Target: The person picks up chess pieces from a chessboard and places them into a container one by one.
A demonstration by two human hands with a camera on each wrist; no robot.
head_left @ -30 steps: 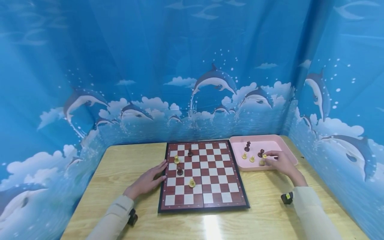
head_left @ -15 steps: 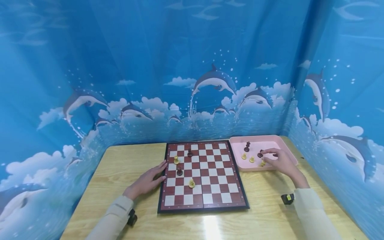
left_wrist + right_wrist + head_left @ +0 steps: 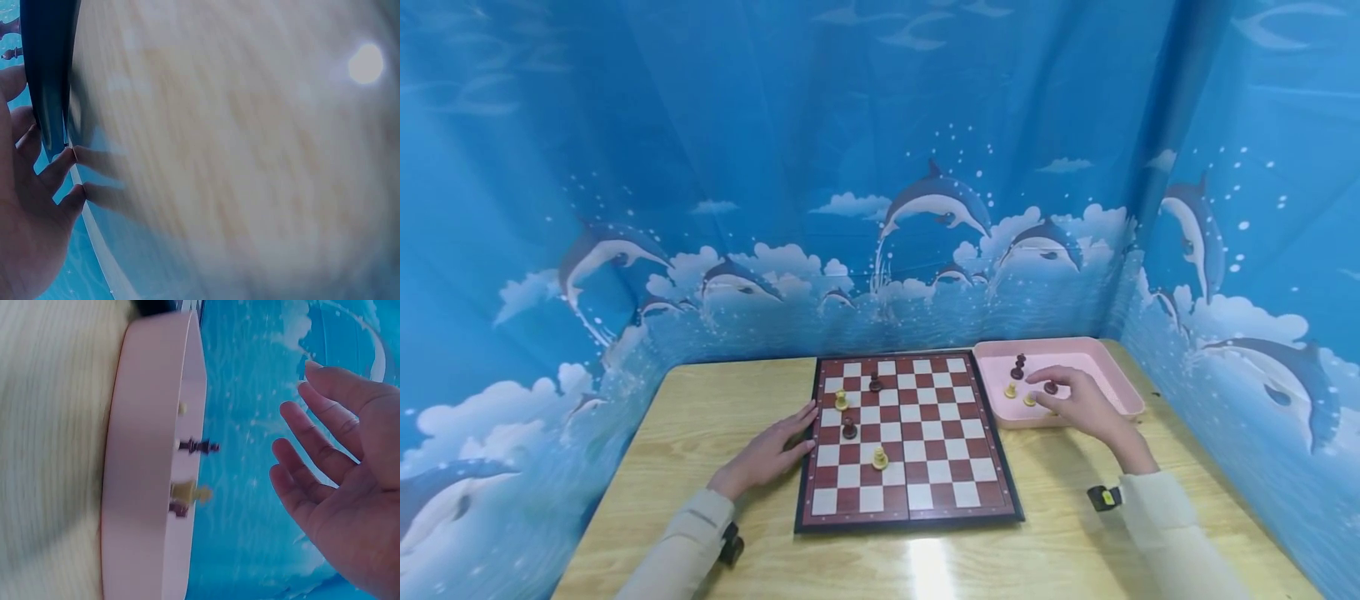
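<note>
My left hand [image 3: 767, 454] lies along the left edge of the chessboard [image 3: 932, 522], fingers extended and fingertips at its dark rim. On the board stand two yellow chess pieces, one toward the back [image 3: 842, 401] and one nearer the front [image 3: 880, 458], plus a dark piece [image 3: 849, 428] and another dark piece [image 3: 876, 382]. Over the pink tray [image 3: 1090, 354] hovers my right hand [image 3: 1086, 408], fingers spread and nothing between them. Below it are a tall dark piece [image 3: 1018, 367], a yellow pawn [image 3: 1011, 389] and another dark piece [image 3: 1051, 387]. A yellow piece [image 3: 189, 490] rises above the tray wall in the right wrist view.
The pale wooden table [image 3: 730, 392] carries the board and the tray side by side, the tray at the back right. Blue dolphin-print curtains [image 3: 820, 167] hang behind and along both sides. The tray's raised wall [image 3: 140, 469] borders the pieces.
My right hand pinched a yellow piece in the tray, then let go of it and moved a little left and up, fingers opening. The left hand and the board pieces have stayed put.
</note>
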